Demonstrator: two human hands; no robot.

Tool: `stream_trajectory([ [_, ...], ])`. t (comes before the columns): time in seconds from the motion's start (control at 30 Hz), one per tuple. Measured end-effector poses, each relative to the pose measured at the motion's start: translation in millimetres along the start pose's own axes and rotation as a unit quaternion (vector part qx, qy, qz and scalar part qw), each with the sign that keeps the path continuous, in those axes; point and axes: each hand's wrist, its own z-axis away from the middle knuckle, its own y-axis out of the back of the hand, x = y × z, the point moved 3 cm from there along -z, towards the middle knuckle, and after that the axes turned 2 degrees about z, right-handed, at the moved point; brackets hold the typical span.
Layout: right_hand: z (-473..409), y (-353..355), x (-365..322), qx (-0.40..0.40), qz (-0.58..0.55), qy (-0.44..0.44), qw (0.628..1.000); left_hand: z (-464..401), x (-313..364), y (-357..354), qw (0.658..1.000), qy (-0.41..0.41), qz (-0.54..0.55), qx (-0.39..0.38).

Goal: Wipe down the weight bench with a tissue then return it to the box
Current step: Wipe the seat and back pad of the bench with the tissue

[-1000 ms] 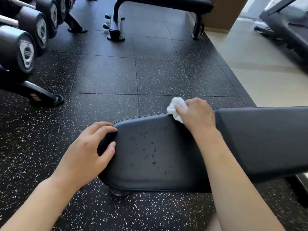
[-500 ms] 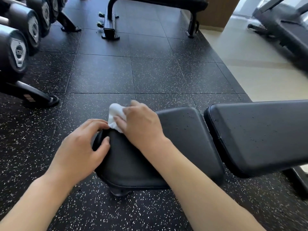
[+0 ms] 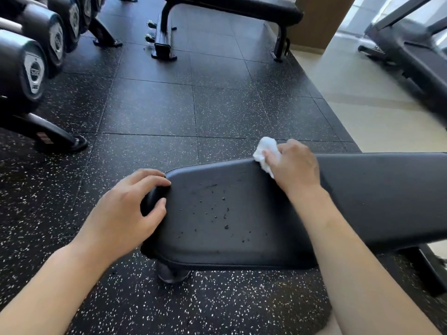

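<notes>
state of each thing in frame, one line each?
tissue: crumpled, pressed on the far edge of the seat pad
seat pad: dark specks on top
right hand: grips tissue
left hand: holds the pad's end
dumbbells: racked
far bench: unused

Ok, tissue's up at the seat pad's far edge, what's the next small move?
Probably sweep the right hand and crumpled white tissue toward you across the black padded seat: dark specks sit mid-pad, unwiped, while the left hand grips its end.

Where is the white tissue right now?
The tissue is in the right hand, at the far edge of the weight bench.
</notes>
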Motion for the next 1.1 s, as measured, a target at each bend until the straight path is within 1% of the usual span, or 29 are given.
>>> stream_trajectory([
  [0.1,30.0,-5.9,-53.2,-0.015,-0.023,0.110,0.994,-0.4,-0.6,3.8,1.000,0.000,-0.001,-0.008],
  [0.2,69.7,-11.1,-102.9,-0.033,-0.078,0.208,0.974,2.4,-1.9,9.5,0.999,0.002,0.000,-0.035],
  [0.3,94.3,-15.0,-128.0,-0.040,-0.082,0.284,0.955,9.2,-4.1,15.6,0.998,0.005,-0.006,-0.058],
  [0.33,91.8,-15.7,-128.3,-0.049,-0.086,0.294,0.951,11.1,-4.1,17.8,0.998,0.005,-0.004,-0.062],
  [0.4,73.3,-18.1,-119.5,-0.067,-0.086,0.274,0.956,15.2,-4.1,22.0,0.998,0.007,0.001,-0.069],
  [0.5,35.4,-16.8,-99.4,-0.063,-0.064,0.200,0.976,23.7,-7.9,28.0,0.997,0.016,-0.002,-0.075],
  [0.57,28.0,-17.1,-99.4,-0.057,-0.066,0.186,0.979,30.0,-12.4,31.2,0.997,0.022,-0.007,-0.080],
  [0.6,32.7,-18.2,-105.3,-0.058,-0.071,0.197,0.976,33.0,-14.8,33.0,0.996,0.024,-0.013,-0.083],
  [0.67,54.1,-20.0,-124.2,-0.068,-0.085,0.246,0.963,37.9,-19.4,35.9,0.995,0.028,-0.029,-0.087],
  [0.77,96.6,-20.9,-148.2,-0.092,-0.114,0.334,0.931,43.7,-25.9,37.5,0.995,0.041,-0.037,-0.087],
  [0.83,120.1,-22.4,-152.5,-0.080,-0.111,0.390,0.911,47.0,-26.3,36.4,0.994,0.042,-0.039,-0.089],
  [0.9,120.6,-22.1,-146.4,-0.077,-0.108,0.411,0.902,47.9,-25.5,34.8,0.994,0.042,-0.041,-0.094],
  [0.97,98.9,-21.8,-133.9,-0.080,-0.111,0.371,0.918,47.0,-25.3,34.0,0.994,0.039,-0.047,-0.095],
  [1.07,53.2,-21.0,-113.7,-0.064,-0.099,0.274,0.955,47.5,-26.7,32.8,0.994,0.040,-0.045,-0.096],
  [1.1,46.4,-20.9,-113.0,-0.060,-0.087,0.263,0.959,48.8,-28.0,31.4,0.993,0.040,-0.043,-0.098],
])
